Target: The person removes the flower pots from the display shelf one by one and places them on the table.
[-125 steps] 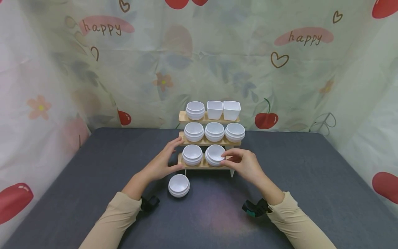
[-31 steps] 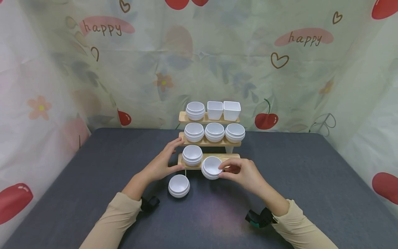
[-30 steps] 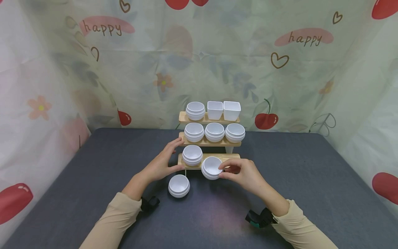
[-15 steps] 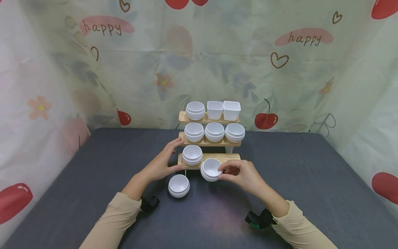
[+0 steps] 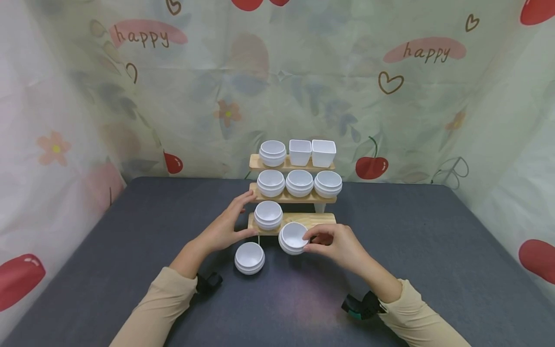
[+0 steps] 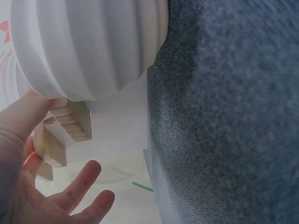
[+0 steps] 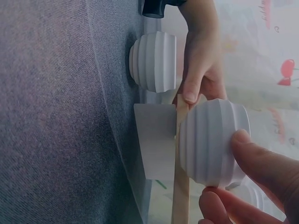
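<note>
My right hand [image 5: 340,246] pinches a small round white ribbed pot [image 5: 291,237] by its right side, between thumb and fingers. The pot is at the front edge of the lowest shelf of a three-tier wooden stand [image 5: 315,220]; I cannot tell if it touches the wood. My left hand [image 5: 222,230] is at the stand's left side. In the left wrist view its thumb [image 6: 28,109] touches a shelf end, with other fingers spread out straight. Another round pot [image 5: 268,215] sits at the left of the lowest shelf, and a matching pot [image 5: 249,259] stands on the table before it.
Three round pots, including a middle one [image 5: 299,183], fill the second shelf. The top shelf bears a round pot [image 5: 272,153] and two square ones, the right one here [image 5: 323,153]. A dark cloth covers the table [image 5: 416,241], with a printed curtain [image 5: 303,96] behind.
My right hand has taken the pot off the right part of the lowest shelf, bringing it forward and slightly left. It creeps further that way over the last second. The left hand stays put.
</note>
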{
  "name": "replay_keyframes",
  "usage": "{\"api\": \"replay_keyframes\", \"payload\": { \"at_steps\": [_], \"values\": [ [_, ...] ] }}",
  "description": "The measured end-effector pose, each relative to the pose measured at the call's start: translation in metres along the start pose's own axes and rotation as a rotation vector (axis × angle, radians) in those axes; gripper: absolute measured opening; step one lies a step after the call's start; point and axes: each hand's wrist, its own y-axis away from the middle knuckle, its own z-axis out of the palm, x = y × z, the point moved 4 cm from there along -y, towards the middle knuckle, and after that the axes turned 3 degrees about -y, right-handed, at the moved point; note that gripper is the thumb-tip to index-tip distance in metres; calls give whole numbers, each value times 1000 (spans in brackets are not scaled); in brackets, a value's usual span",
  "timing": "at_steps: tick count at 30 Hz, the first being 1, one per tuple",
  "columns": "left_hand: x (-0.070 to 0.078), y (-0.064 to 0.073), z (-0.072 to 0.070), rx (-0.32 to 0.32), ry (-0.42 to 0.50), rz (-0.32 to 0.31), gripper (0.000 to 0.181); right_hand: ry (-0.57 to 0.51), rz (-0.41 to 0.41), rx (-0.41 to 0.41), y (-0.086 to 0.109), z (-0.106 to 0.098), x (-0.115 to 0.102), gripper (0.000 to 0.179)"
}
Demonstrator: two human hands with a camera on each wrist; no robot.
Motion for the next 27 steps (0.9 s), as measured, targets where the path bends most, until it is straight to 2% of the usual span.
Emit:
{"api": "replay_keyframes", "payload": {
  "at_steps": [27],
  "values": [
    [-3, -1, 0, -16, 8, -37, 83, -16, -11, -52, 1, 14, 7, 18]
  ]
}}
